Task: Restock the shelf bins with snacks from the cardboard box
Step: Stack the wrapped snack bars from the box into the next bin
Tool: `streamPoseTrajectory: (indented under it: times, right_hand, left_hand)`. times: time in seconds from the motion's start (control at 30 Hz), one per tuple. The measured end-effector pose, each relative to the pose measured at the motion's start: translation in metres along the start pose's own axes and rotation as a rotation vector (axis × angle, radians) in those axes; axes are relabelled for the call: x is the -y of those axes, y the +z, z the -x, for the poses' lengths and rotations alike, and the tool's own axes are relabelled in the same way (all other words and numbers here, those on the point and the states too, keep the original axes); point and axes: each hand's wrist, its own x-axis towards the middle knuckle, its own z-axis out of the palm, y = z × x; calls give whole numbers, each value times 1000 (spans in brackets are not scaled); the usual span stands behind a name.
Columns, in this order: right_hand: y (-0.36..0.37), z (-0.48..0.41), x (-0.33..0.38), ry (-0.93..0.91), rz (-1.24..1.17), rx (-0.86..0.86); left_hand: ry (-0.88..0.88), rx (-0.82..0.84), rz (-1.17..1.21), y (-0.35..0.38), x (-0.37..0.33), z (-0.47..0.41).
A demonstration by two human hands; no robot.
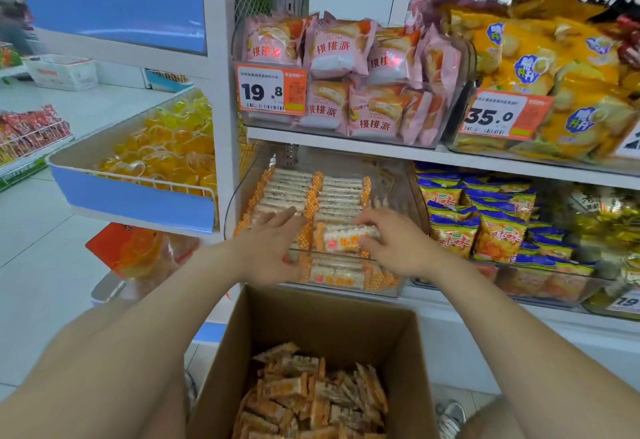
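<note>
Head camera looks down at a clear bin (405,175) on the shelf (346,142). Rows of orange and white snack packs (332,192) lie in it. Both hands reach into the bin. The left hand (273,243) rests flat on the packs, fingers straight. The right hand (393,246) grips one pack (343,239) at the near edge. Nearer, the cardboard box (412,369) stands open with more snacks (311,397) inside.

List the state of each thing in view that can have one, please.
cardboard box, open, partly filled with loose snacks.
clear bin, partly filled with rows of packs.
left hand, open, fingers straight on the packs.
right hand, grips a snack pack at the bin's front.
</note>
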Motion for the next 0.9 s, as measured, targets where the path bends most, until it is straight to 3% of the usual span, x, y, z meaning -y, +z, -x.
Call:
streamPoseTrajectory:
  times: [0.13, 0.27, 0.47, 0.8, 0.9]
  right_hand:
    - [16, -19, 8, 61, -71, 15]
    - [19, -26, 13, 197, -229, -40]
    - [4, -19, 20, 366, -273, -31]
    - [10, -18, 10, 384, -323, -56]
    - [6, -9, 14, 302, -106, -124]
  left_hand:
    - [-65, 172, -85, 6, 0, -12]
    - [-75, 183, -72, 6, -9, -16]
    - [-83, 213, -119, 8, -12, -13]
    - [-59, 71, -87, 13, -9, -14]
    - [-59, -62, -86, 11, -16, -9]
